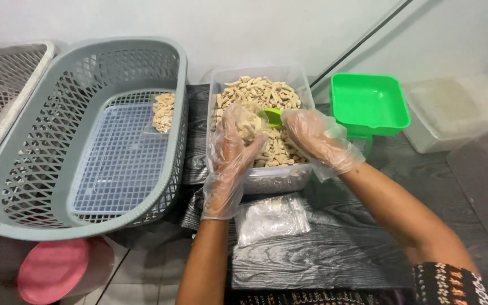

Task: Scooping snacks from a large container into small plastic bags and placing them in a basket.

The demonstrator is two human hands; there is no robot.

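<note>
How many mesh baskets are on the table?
2: a grey basket left of the clear snack tub, and a white basket at the far left, cut off by the picture's edge.

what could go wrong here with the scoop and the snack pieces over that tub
Pieces could spill: the green scoop and left hand work close over the heaped clear tub. The loose plastic glove on the right hand might slip or snag. The stack of small clear bags lies at the table edge and may slide off.

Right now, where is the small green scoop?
In the head view the green scoop is near the centre, over the clear tub of pale snack pieces, between the gloved left hand and right hand, which holds it.
</note>
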